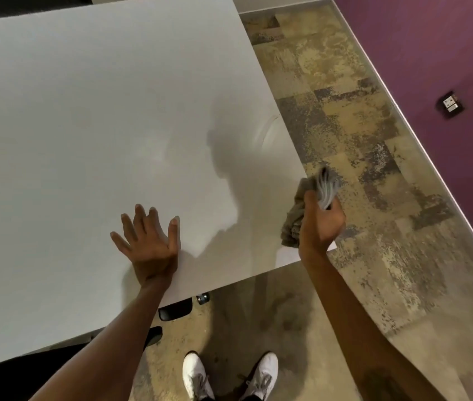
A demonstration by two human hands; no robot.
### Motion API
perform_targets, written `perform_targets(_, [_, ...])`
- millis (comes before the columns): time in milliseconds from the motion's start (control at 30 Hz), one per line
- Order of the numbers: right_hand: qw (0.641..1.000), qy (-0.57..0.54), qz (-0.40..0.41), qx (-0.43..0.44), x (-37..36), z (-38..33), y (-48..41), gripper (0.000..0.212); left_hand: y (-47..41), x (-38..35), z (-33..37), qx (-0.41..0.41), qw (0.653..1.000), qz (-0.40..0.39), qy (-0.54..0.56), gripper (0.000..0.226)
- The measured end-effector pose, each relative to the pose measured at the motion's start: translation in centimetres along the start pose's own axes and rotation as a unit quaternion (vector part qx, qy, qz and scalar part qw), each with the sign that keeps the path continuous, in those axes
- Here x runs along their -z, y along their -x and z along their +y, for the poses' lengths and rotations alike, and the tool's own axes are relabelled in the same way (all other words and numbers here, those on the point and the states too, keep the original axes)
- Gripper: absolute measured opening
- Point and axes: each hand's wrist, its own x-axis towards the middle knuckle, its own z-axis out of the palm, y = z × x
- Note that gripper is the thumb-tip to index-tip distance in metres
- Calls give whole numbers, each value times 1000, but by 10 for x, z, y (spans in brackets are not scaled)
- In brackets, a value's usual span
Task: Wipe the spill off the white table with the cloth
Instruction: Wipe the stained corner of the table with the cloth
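Right hand [320,224] is closed around a bunched grey-brown cloth [294,219], and it holds the cloth at the near right corner of the large white rectangular table [85,111], partly over the edge. The upper end of the cloth is blurred, so I cannot tell if it touches the surface. The left hand [150,241] lies flat on the table with fingers spread wide and holds nothing; it seems to support the body.

A faint curved wet mark [265,131] is visible near the right edge of the table, further away than the cloth. I think this is the spill or what is left of it, but the mark is weak and partly inside a shadow. To do the wipe well, the cloth should be pressed flat and moved over this mark toward the edge, with overlapping passes, so the liquid is not only pushed around.

Nothing stands on the table in the way. Around it there is the patchy beige and grey floor [345,111], a purple wall [432,39] with a small socket [450,104], a black chair part [175,309] under the table edge, and white shoes [231,374] below.
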Motion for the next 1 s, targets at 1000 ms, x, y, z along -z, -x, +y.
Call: perform_targets(1000, [961, 212, -109, 144, -228, -35, -176, 42, -7, -4, -5, 17, 994, -77, 69, 68])
